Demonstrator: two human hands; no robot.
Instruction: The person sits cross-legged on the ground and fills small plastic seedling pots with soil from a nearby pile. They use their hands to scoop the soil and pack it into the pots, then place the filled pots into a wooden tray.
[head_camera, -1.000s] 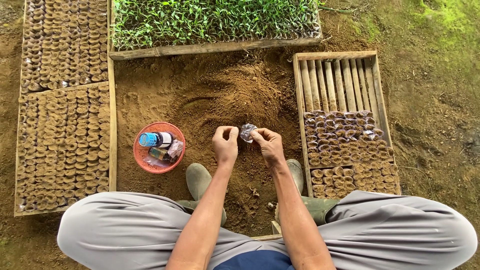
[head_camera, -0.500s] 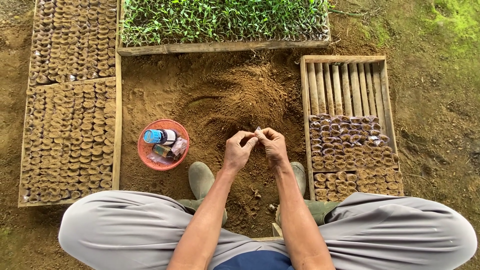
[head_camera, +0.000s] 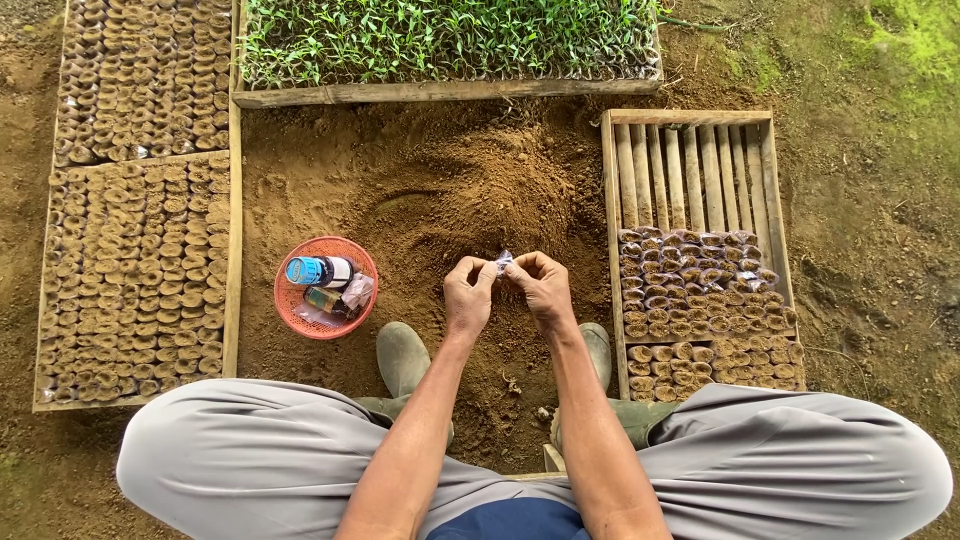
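Sitting over a heap of brown dirt (head_camera: 450, 190), a person brings both hands together near the middle of the frame. The left hand (head_camera: 467, 295) and the right hand (head_camera: 543, 287) pinch a tiny clear plastic bag (head_camera: 503, 262) between their fingertips. Both hands grip the little bag from either side, and it sits just above the dirt.

A round red basket (head_camera: 290, 315) lies left of the hands, with a bottle with a blue cap (head_camera: 315, 271) inside. A wooden crate (head_camera: 690, 150) at the right of the frame is partly filled with small bags of dirt (head_camera: 700, 300). Big trays of filled bags (head_camera: 140, 230) lie at the left side. Green baby plants (head_camera: 450, 38) grow in a tray along the top. Two green boots (head_camera: 400, 358) poke out below the hands, between grey trouser knees (head_camera: 250, 455).
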